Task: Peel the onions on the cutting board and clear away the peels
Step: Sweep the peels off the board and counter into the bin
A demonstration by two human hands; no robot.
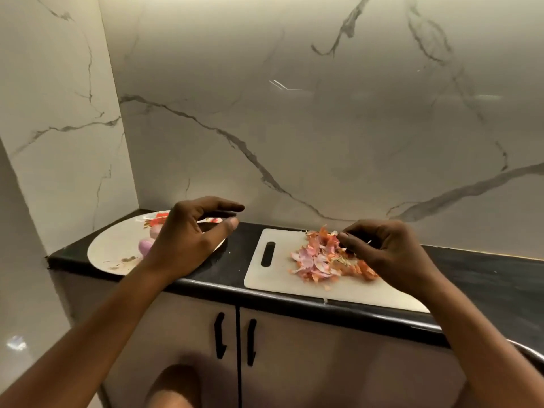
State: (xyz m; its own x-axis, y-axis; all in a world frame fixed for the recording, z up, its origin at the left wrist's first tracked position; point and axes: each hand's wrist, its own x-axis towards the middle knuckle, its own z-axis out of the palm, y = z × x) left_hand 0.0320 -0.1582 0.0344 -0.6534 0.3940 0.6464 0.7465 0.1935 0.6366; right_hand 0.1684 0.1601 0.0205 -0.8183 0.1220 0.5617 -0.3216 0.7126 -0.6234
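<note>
We find a plate [109,245] on the left of the table [235,260], with onions [146,245] on it. To its right, apart from it, a cutting board [273,278] lies along the table's near edge, with a heap of peels [321,260] on its middle. Our left hand [188,240] hangs over the plate and our right hand [388,251] over the peels. A wall [323,128] stands behind, and cupboard doors [294,348] are below.

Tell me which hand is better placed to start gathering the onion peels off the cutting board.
Right. The right hand is directly above the peel pile on the cutting board, fingertips at the peels. The left hand is off to the side above the plate holding peeled onions.
</note>
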